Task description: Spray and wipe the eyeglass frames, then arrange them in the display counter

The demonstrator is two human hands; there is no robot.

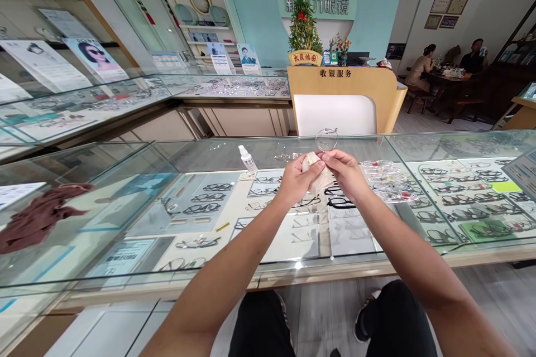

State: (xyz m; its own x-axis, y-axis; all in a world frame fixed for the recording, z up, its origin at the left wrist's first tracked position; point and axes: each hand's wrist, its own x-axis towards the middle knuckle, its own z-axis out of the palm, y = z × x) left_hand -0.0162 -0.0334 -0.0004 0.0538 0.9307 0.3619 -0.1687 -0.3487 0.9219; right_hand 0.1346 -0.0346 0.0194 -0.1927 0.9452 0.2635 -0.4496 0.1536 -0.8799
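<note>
Glass counter (205,152) between us; above it, the person's left hand (298,179) and right hand (344,172) pinch a pale cloth (312,170) and, apparently, round glasses (326,138). Wiping, I'd guess; the next stroke wants gentleness.

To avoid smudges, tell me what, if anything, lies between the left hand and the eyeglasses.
The pale cloth seems to: it is bunched in the left hand, just below the visible part of the eyeglasses. Any bare-finger contact is hidden.
</note>
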